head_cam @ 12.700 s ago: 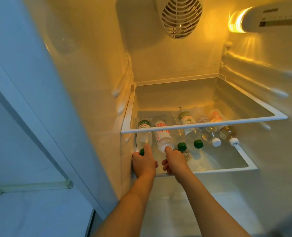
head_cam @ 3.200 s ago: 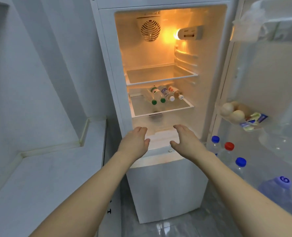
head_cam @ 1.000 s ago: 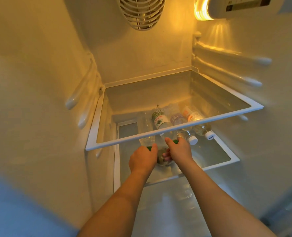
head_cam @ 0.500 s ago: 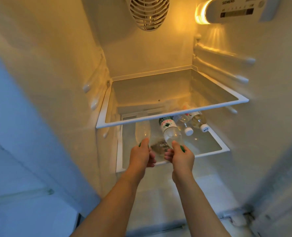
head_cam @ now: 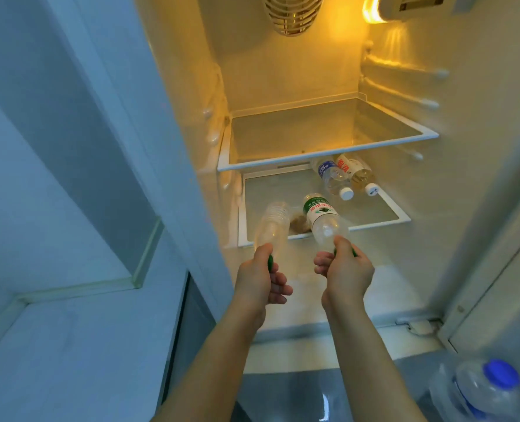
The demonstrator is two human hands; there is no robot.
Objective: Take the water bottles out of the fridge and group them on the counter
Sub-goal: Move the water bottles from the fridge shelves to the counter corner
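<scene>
While two bottles remain on the lower shelf [head_cam: 401,215], two are on their way out of the fridge [head_cam: 283,74].
The left hand [head_cam: 260,283] pinches a plain clear bottle [head_cam: 272,228] by its green cap; the right hand [head_cam: 345,274] likewise grips a green-labelled bottle [head_cam: 321,219]. Next, probably, swing both to the smooth pale counter [head_cam: 70,345] on the left.

The unlabelled bottle [head_cam: 271,228] looked like thin clear plastic, ribbed near its base. The labelled bottle [head_cam: 324,222] was the same clear plastic, glossy, with a printed green and white wrap. Two more bottles [head_cam: 333,178] on the lower shelf [head_cam: 403,217] had smooth white plastic caps. Both shelves were clear glass framed in white plastic; the upper shelf [head_cam: 325,156] shone. The fridge walls [head_cam: 481,147] were smooth moulded plastic. The counter [head_cam: 70,345] looked matt and pale. The floor [head_cam: 298,397] was glossy, reflecting light.
</scene>
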